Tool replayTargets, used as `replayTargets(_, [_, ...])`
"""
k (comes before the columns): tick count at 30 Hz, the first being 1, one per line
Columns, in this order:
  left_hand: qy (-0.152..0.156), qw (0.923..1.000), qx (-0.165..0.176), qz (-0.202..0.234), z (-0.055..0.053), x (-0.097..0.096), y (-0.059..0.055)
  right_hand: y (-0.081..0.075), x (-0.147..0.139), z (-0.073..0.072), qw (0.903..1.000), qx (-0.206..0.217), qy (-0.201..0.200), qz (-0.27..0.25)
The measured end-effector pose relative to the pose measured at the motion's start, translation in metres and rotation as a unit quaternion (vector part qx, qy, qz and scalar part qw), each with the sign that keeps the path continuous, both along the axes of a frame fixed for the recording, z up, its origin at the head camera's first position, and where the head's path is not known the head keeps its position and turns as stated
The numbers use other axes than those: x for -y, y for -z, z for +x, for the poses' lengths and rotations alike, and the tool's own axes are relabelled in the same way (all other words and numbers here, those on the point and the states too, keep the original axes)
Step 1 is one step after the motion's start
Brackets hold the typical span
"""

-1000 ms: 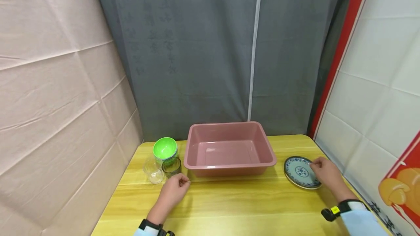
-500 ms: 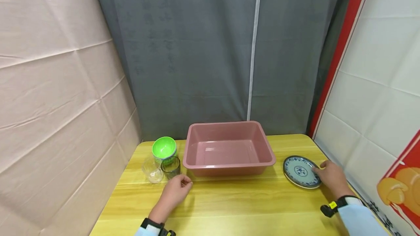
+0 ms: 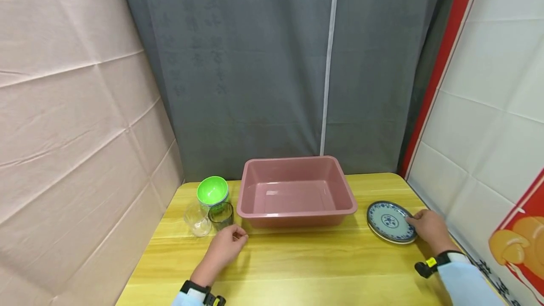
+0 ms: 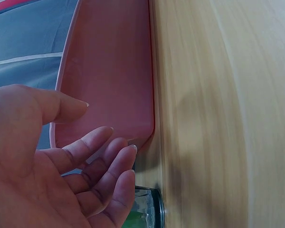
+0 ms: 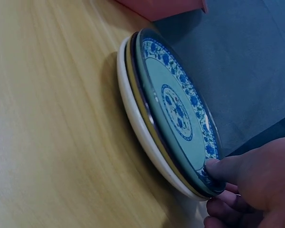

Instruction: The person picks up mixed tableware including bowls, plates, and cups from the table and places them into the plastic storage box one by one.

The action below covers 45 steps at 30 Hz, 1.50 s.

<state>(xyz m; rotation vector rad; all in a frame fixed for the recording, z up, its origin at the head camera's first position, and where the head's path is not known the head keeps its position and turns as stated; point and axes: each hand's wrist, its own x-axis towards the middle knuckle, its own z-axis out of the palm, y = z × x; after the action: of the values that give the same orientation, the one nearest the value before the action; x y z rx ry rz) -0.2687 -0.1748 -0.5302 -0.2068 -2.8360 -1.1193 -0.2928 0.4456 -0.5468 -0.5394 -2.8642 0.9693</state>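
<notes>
At the table's right lies a stack of three plates, with a blue-patterned plate (image 3: 388, 221) on top. Below it in the right wrist view are a brown-edged plate (image 5: 141, 105) and a white plate (image 5: 147, 142). My right hand (image 3: 430, 228) pinches the top plate's near right rim, thumb on its face and fingers at the edge; how far they reach under is hidden. My left hand (image 3: 226, 248) holds nothing, its fingers loosely bent, just in front of a dark glass tumbler (image 3: 221, 217). Beside that stand a clear glass (image 3: 198, 223) and a green bowl (image 3: 213, 191).
A pink plastic tub (image 3: 297, 222) stands at the back middle of the wooden table (image 3: 310, 268), between the glasses and the plates. Grey curtain (image 3: 246, 70) hangs behind. Light cloth walls (image 3: 80, 122) close in both sides.
My right hand has shifted slightly at the rim, its thumb now on the top plate and its fingers lower at the edge. The left hand has hardly moved; the plates lie in place.
</notes>
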Motion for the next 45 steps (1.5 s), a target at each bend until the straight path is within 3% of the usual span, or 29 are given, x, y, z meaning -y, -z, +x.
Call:
replayTargets(14, [0.002,0.9999,0.005,0.008,0.001,0.004,0.003,0.000,-0.001,-0.001,0.9996,0.004,0.022,-0.019])
replayTargets(28, [-0.002,0.9998,0.014,0.011,0.001,0.005,0.003,-0.006,-0.005,0.004,0.9995,-0.017,0.016,-0.022])
replayTargets(35, [-0.003,0.9998,0.013,0.015,0.002,0.005,0.002,-0.013,-0.011,0.009,0.9978,-0.009,0.012,-0.064])
replayTargets(41, [-0.005,0.9998,0.014,0.014,0.003,0.003,0.002,-0.017,-0.017,0.014,0.9880,-0.007,0.003,-0.154])
replayTargets(45, [-0.005,0.9998,0.014,0.015,0.004,0.002,0.002,-0.021,-0.016,0.019,0.9838,0.000,0.004,-0.179])
